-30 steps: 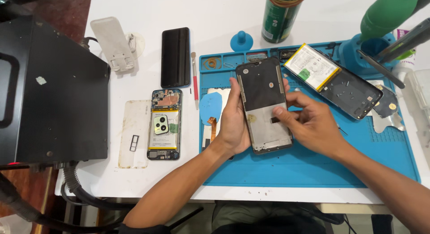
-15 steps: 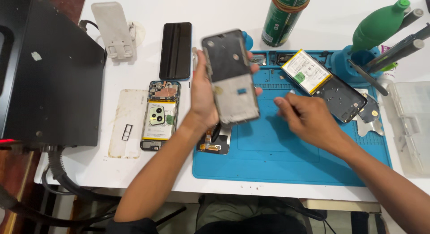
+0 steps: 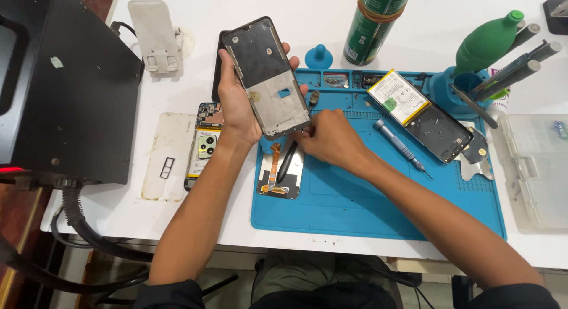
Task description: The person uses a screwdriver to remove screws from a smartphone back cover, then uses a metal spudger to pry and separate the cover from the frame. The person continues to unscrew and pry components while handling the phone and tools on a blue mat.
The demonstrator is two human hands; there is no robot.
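— What's on the counter (image 3: 414,13) from where you sit?

— I see a blue mat (image 3: 378,208) on the white top, a black box (image 3: 71,90) at left, a green can (image 3: 376,25), a clear plastic case (image 3: 532,173), and an opened phone (image 3: 204,146) beside the mat.

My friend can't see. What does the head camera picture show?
A person's left hand holds up a dark phone frame while the right hand touches its bottom edge. Below lie a blue work mat, a screwdriver and another opened phone.
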